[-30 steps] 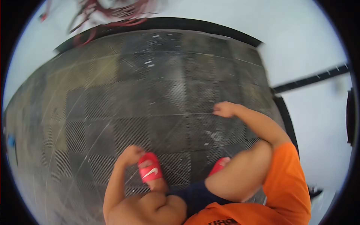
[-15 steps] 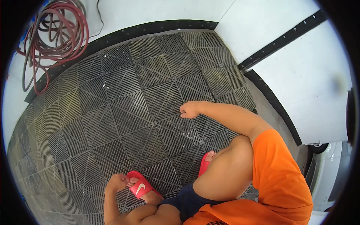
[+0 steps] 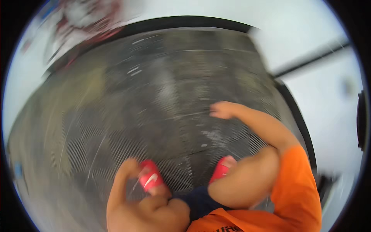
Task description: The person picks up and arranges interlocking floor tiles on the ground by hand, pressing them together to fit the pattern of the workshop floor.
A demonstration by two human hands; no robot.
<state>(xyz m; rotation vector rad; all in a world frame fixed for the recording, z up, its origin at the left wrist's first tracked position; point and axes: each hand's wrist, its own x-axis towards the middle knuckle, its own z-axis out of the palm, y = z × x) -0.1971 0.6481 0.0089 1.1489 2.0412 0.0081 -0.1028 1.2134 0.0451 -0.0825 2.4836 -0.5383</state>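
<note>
Far out to the left of the left red sandal (image 3: 150, 176), a small blue thing (image 3: 18, 170) shows, too blurred to identify. Beyond the sandal and to its left, a reddish coil of hose (image 3: 89, 19) lies against the pale wall; it looks flexible, though the blur hides its surface.

Just beside the sandal's left edge is the left hand (image 3: 130, 167). Its fingers seem loosely curled, but I cannot tell whether they touch the sandal or pinch anything. The sandal itself is worn on the foot — likely light, soft and springy, hard to break, best gripped by its broad strap or the rim of the sole.

Ahead of the sandal and to its right spreads the ribbed tile floor (image 3: 166, 123). Its tiles look stiff and tough, perhaps slick where worn; a seam or a slot between ribs would be the place to get a hold.

To the sandal's right is the right red sandal (image 3: 220, 171), partly hidden by the leg and probably just as pliant. Farther ahead, the right hand (image 3: 221, 110) hangs above the floor, fingers apparently drawn together — whether around something small, I cannot tell.
</note>
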